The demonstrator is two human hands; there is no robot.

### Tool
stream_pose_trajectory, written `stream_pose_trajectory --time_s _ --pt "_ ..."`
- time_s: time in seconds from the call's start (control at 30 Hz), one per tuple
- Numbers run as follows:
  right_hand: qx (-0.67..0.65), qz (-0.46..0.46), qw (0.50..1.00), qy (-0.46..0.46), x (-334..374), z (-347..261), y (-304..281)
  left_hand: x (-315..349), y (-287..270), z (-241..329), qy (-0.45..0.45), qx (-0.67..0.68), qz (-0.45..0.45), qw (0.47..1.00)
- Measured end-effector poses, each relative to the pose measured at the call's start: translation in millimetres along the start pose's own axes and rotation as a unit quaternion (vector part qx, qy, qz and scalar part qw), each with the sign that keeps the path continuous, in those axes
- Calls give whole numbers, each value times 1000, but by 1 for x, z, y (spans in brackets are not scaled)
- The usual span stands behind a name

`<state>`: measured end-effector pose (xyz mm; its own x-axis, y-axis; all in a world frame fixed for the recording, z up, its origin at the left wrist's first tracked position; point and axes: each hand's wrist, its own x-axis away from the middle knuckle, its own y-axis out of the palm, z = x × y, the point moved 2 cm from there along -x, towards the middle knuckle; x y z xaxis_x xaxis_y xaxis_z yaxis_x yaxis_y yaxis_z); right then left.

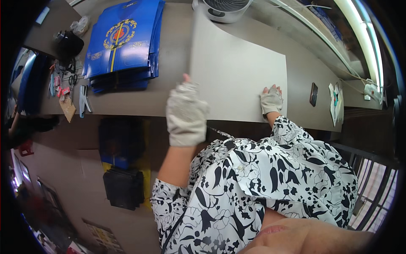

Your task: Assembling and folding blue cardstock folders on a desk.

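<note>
White sheet (241,72): centre of table (175,51), left edge blurred. Left hand (187,112), pale fingerless glove (186,127): at sheet's near left side; fingers mostly hidden, cannot tell whether pinching sheet. Right hand (271,101), matching glove (270,103): laid on sheet's near right corner, fingers slightly spread. Blue stack (131,61): far left; top face bears round yellow-and-red emblem (120,34), yellow stripe (113,59), small illegible print. Stapler (85,99): near left. Dark phone (314,94): right of sheet. Fan (222,8): far side.
</note>
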<state>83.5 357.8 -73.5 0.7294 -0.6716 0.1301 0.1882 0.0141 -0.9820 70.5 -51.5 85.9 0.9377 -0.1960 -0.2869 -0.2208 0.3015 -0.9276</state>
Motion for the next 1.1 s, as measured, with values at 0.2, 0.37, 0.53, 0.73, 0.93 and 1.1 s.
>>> stream_pose_trajectory --time_s 0.2,0.37,0.53,0.73,0.93,1.1 --pt "-12 13 1000 -18 -3 -4 9 10 143 -134 -408 466 -109 777" --pt "-10 12 1000 -11 -1 -12 8 19 94 -105 -155 119 -81 977" --pt "-21 -1 1000 -13 9 -28 -4 34 86 -82 -169 32 -63 983" --pt "-29 -29 999 2 14 -33 -3 16 71 -78 -204 -9 -185 961" --pt "-27 -40 999 2 12 -38 0 14 74 -92 -226 69 -142 961" --pt "-15 -27 1000 0 9 -31 10 -16 58 -99 -315 289 -96 899"
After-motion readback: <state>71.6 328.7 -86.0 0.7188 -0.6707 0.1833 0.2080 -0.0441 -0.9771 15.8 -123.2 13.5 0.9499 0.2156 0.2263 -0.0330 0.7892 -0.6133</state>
